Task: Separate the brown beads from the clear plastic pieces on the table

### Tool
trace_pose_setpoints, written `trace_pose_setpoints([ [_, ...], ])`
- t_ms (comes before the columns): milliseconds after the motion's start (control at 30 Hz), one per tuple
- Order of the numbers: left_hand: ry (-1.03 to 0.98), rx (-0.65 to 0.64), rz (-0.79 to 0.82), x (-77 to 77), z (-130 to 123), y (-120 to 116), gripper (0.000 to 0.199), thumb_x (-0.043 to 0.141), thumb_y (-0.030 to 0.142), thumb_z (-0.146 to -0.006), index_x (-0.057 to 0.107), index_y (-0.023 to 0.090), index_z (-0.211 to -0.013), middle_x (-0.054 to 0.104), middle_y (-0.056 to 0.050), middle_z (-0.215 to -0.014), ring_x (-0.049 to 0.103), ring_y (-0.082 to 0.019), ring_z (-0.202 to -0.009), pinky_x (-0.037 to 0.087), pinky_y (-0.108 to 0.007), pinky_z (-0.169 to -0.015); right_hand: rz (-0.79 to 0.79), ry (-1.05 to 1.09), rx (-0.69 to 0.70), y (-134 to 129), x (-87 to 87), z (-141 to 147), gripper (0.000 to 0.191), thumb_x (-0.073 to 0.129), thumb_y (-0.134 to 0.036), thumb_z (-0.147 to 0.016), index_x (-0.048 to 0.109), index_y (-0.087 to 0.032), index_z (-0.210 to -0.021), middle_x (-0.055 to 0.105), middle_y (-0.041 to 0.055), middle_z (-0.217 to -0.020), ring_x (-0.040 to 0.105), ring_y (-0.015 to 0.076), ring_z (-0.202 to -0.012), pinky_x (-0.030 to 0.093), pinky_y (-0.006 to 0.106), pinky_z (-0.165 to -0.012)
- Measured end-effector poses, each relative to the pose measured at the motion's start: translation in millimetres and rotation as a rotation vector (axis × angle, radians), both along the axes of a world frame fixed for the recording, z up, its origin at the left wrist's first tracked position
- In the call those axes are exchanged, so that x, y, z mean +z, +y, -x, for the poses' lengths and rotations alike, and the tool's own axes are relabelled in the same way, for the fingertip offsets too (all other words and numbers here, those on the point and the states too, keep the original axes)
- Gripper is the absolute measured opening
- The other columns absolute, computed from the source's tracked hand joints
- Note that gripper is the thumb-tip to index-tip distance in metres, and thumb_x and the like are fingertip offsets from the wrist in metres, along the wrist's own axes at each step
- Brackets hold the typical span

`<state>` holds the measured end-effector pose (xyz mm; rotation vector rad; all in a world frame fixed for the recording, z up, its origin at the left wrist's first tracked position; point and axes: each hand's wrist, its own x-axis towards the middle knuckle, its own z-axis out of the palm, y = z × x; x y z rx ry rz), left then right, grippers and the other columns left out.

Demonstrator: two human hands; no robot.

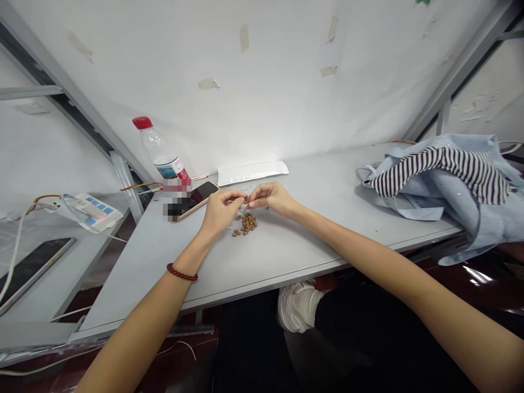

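Note:
My left hand [221,210], with a dark red bead bracelet [182,272] on its wrist, pinches with thumb and forefinger above the table. My right hand [271,198] meets it fingertip to fingertip, also closed in a pinch. A small brown piece [246,200] shows between the two sets of fingertips, partly hidden by them. Just below lies a loose pile of small brown pellets [248,222] on the grey table [295,245]. Little clear scraps [230,226] lie around the pile, some of them behind my fingers.
A phone [196,201] and a red-capped bottle [158,150] stand left of my hands. Behind them lies a white flat packet [252,173] against the wall. Blue and striped cloth [446,180] covers the right end. A power strip [93,213] and another phone [35,267] are far left.

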<state>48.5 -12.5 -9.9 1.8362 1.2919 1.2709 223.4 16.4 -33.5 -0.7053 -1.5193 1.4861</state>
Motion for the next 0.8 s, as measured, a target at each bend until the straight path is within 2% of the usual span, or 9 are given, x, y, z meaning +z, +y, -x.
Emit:
trace_pose_setpoints([
  [267,0.128,-0.023,-0.081,0.0,1,-2,0.019,0.056,0.024,-0.075,0.073,0.016,-0.079,0.075,-0.007,-0.086,0.067,-0.02,-0.082,0.052,-0.03,-0.074,-0.047,-0.087,-0.045,2,1.3,-2,0.013,0.075,-0.018,-0.062,0.065,-0.018,-0.071,0.07,0.0022,-0.074,0.068,0.0173,-0.076,0.052,0.035,-0.078],
  [400,0.284,0.012,-0.038,6.3,8,0,0.02,0.056,0.023,-0.074,0.073,0.015,-0.083,0.074,-0.008,-0.091,0.066,-0.02,-0.081,0.052,-0.031,-0.075,-0.309,-0.265,-0.199,9,9.1,-7,0.009,0.069,-0.023,-0.069,0.064,-0.017,-0.072,0.068,0.0031,-0.077,0.063,0.0159,-0.074,0.049,0.031,-0.067],
  [500,0.489,-0.05,0.053,10.8,15,1,0.018,0.06,0.022,-0.07,0.073,0.016,-0.08,0.074,-0.006,-0.082,0.064,-0.02,-0.074,0.05,-0.031,-0.07,-0.494,-0.453,-0.288,14,16.6,-14,0.005,0.066,-0.021,-0.072,0.064,-0.017,-0.072,0.067,0.0037,-0.077,0.061,0.0156,-0.074,0.046,0.03,-0.066],
  [633,0.656,-0.173,0.1,8.9,22,1,0.017,0.058,0.023,-0.069,0.073,0.018,-0.076,0.072,-0.005,-0.075,0.062,-0.021,-0.071,0.047,-0.031,-0.066,-0.575,-0.722,-0.176,19,20.1,-20,0.003,0.065,-0.016,-0.071,0.065,-0.016,-0.074,0.068,0.0042,-0.079,0.059,0.0156,-0.075,0.044,0.031,-0.07],
  [800,0.741,-0.184,0.026,1.8,25,3,0.019,0.053,0.021,-0.07,0.072,0.018,-0.07,0.071,-0.006,-0.07,0.061,-0.021,-0.064,0.044,-0.031,-0.063,-0.668,-0.883,-0.016,18,14.4,-16,0.013,0.062,-0.012,-0.072,0.067,-0.015,-0.083,0.07,0.0059,-0.087,0.059,0.0173,-0.081,0.042,0.031,-0.073],
])
